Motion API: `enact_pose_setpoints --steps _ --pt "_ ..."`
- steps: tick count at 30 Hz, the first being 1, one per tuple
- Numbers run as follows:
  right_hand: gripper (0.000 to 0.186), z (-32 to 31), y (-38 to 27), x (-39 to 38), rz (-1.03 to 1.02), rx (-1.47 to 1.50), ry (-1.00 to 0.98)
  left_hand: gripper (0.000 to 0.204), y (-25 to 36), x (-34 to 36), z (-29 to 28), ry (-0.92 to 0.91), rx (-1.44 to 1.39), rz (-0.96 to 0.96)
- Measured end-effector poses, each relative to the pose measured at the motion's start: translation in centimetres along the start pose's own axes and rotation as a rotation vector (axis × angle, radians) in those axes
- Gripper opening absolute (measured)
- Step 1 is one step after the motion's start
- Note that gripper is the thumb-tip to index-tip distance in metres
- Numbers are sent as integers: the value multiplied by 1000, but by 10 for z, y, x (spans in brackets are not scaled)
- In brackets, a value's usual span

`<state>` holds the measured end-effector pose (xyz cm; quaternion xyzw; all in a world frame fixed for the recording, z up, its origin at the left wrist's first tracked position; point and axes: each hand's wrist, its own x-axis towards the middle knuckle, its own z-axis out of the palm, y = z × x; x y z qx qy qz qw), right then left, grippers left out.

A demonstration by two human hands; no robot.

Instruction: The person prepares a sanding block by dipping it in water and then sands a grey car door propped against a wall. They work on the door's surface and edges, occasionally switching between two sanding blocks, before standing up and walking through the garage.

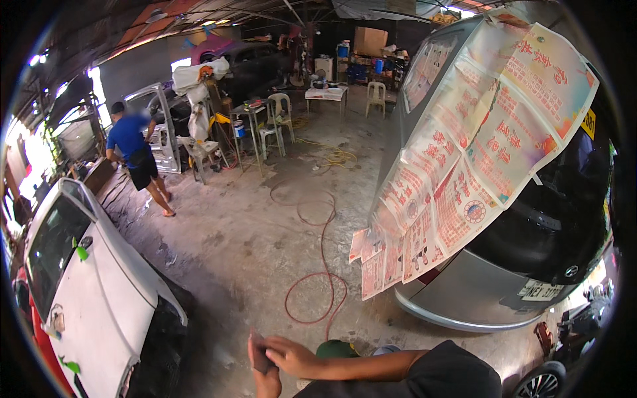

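Note:
My hands are close together at the lower middle. My left hand is raised with its fingers upward, against a small dark brown flat piece whose kind I cannot make out. My right hand reaches in from the right, its fingers bent over the same piece, which lies between both hands. Part of it is covered by the fingers. To the right stands a grey van, with large printed paper sheets draped over its side and rear corner.
A white car shell is on the left. A red hose loops across the concrete floor. Farther back are a person in a blue shirt, plastic chairs, a small table and a yellow cable.

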<state>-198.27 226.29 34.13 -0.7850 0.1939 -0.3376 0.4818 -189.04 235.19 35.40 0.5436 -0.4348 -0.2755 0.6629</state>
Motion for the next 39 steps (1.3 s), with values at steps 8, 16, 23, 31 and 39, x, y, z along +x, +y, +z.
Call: enact_pose_setpoints --steps 8,16,23,31,39 --pt "35 -17 22 93 120 99 39 75 -32 78 -19 -94 -51 -6" --pt "36 -65 116 200 128 -3 180 80 -70 213 9 -156 -127 -192" --pt "38 -122 154 291 45 -72 213 65 -108 345 55 -96 -166 -402" --pt "34 -224 227 353 365 273 289 45 -147 460 67 -23 -120 -432" --pt "36 -242 226 407 285 226 383 41 -240 533 126 -134 -222 -238"
